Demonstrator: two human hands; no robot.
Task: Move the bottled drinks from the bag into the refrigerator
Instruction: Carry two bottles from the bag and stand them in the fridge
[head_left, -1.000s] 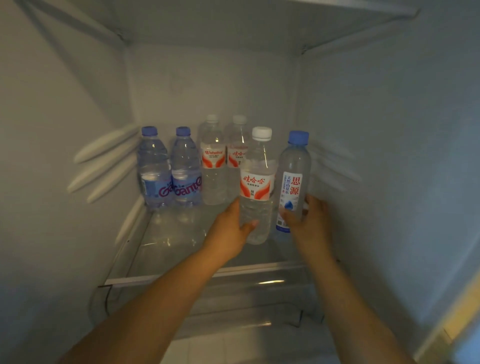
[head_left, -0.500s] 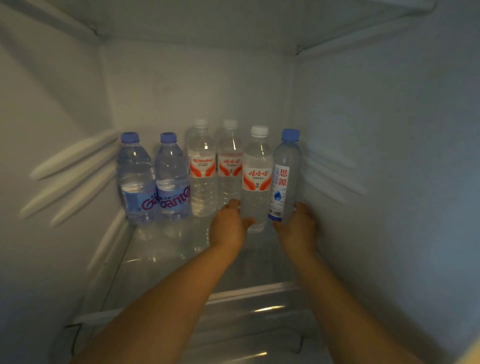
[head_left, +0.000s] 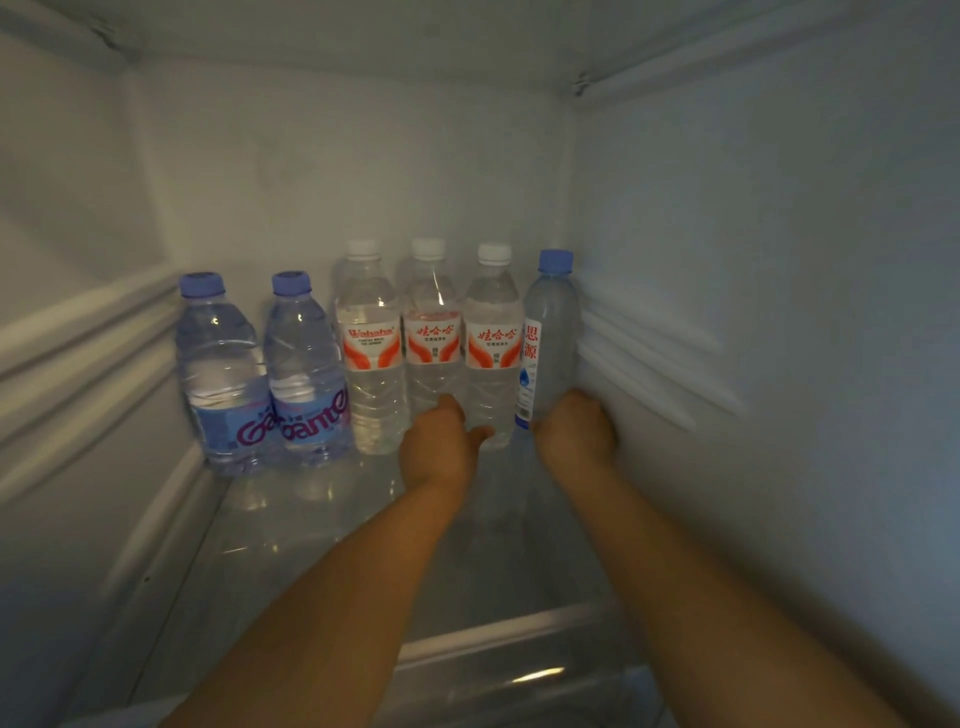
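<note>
Fingers of the left hand (head_left: 440, 451) curl round the base of the third white-capped bottle (head_left: 492, 348), and the right hand (head_left: 575, 435) grips the tall blue-capped one (head_left: 551, 338) at about 3 o'clock of it, tight by the fridge wall (head_left: 779, 312). Risk imo: yanking either hand out could tip a bottle and domino the row. Count: two blue Ganten bottles (head_left: 260, 369), three white-capped, one tall blue-capped, so six, all upright on the glass shelf (head_left: 311, 545).

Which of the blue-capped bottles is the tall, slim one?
The bottle at the far right, beside the fridge wall, gripped by the right hand; the two others are shorter and wider.
</note>
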